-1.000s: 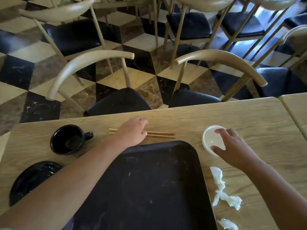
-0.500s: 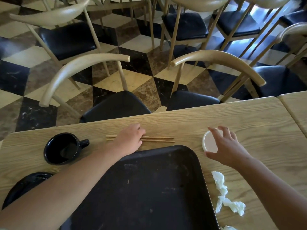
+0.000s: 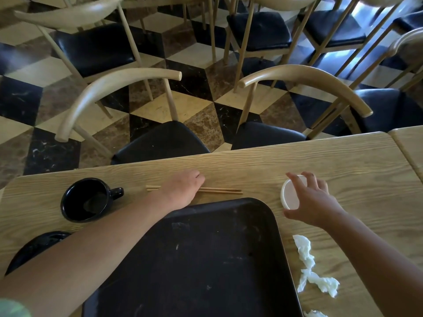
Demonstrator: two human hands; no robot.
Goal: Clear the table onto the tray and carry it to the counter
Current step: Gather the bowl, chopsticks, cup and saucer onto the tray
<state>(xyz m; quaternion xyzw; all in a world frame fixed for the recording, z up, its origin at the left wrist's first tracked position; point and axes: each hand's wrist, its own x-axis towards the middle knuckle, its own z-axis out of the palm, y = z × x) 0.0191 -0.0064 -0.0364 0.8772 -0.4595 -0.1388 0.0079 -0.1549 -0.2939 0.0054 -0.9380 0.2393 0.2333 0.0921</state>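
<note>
A black tray (image 3: pixel 206 259) lies bare on the wooden table (image 3: pixel 343 161) in front of me. Just beyond its far edge lie two wooden chopsticks (image 3: pixel 222 191), flat on the wood. My left hand (image 3: pixel 183 188) covers their middle with fingers curled down onto them. At the tray's far right corner, my right hand (image 3: pixel 313 202) grips a small white dish (image 3: pixel 289 195), tipped up on edge, fingers over its top and thumb below. A black mug (image 3: pixel 87 200) stands at the left, with a black plate (image 3: pixel 39 245) nearer me, partly hidden by my left arm.
Crumpled white tissues (image 3: pixel 306 255) lie to the right of the tray. Two wooden chairs with black seats (image 3: pixel 160 143) are tucked under the table's far edge. A second table (image 3: pixel 409 143) adjoins on the right. More chairs stand on the chequered floor beyond.
My right hand has closed its fingers around the white dish and tipped it up off the table. My left hand has stayed on the chopsticks.
</note>
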